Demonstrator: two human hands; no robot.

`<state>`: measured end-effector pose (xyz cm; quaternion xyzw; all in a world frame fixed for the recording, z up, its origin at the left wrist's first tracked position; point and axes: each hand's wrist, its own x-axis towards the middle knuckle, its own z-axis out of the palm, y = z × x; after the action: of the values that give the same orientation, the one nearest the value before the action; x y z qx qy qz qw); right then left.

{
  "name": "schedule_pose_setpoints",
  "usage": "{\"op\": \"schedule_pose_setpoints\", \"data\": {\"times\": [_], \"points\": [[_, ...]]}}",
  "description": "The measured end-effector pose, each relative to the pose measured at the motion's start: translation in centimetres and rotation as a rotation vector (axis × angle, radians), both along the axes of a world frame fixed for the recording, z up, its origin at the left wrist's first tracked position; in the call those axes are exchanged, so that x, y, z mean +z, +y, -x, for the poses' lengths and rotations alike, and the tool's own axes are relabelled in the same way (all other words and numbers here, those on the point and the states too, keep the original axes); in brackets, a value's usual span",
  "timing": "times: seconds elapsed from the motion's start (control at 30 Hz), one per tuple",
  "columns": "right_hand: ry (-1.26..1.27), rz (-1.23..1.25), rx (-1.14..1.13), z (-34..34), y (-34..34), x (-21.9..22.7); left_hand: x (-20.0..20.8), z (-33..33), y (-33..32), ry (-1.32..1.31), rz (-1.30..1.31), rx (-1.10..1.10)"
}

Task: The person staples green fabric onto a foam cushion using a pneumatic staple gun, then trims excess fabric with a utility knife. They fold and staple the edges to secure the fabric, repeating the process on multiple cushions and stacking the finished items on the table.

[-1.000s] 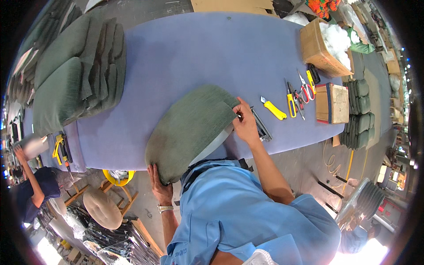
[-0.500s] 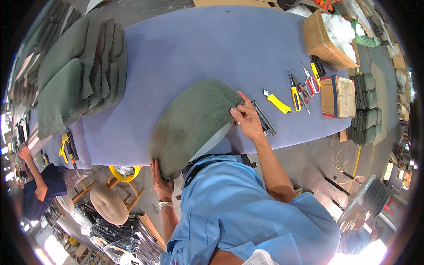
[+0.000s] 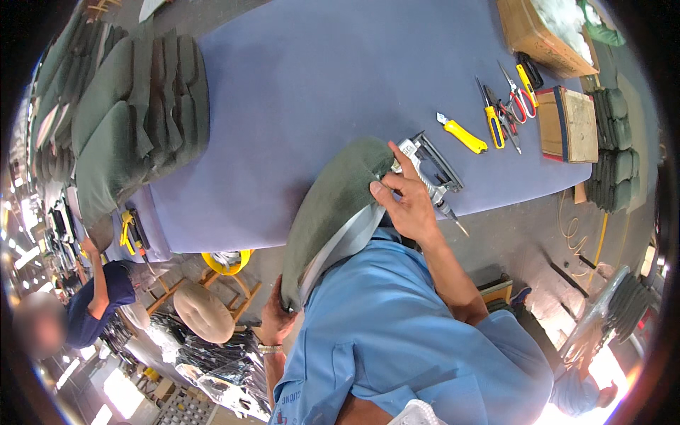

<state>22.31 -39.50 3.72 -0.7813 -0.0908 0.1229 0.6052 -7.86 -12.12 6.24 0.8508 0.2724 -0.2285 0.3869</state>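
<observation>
As the green cushion (image 3: 329, 195) slants lengthwise between them, the right hand (image 3: 407, 204) pinches its upper end beside the staple gun (image 3: 429, 181) and the left hand (image 3: 279, 321) touches its lower end, grip hidden.

A blue-topped worktable (image 3: 276, 92) is standing on grey floor (image 3: 489, 244) — a yellow line (image 3: 603, 230) is running beyond its right end — and white light (image 3: 122, 393) is glaring at lower left.
</observation>
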Motion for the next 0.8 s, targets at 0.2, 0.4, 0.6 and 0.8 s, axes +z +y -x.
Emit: {"op": "schedule_pose_setpoints", "data": {"times": [0.2,0.4,0.6,0.8], "points": [[-0.083,0.074,-0.008,-0.3,0.5,-0.6,4.3,-8.9,1.4,0.144,0.026,-0.451],[-0.185,0.132,-0.038,-0.1,1.4,-0.6,2.5,-24.9,-6.2,-0.49,-0.239,-0.679],[-0.12,0.09,-0.086,1.1,2.1,0.5,-0.7,-26.0,-8.2,-0.436,-0.097,-0.507],[-0.437,0.328,-0.218,1.0,3.0,1.8,0.0,-26.7,-8.1,-0.464,-0.046,-0.482]]}}
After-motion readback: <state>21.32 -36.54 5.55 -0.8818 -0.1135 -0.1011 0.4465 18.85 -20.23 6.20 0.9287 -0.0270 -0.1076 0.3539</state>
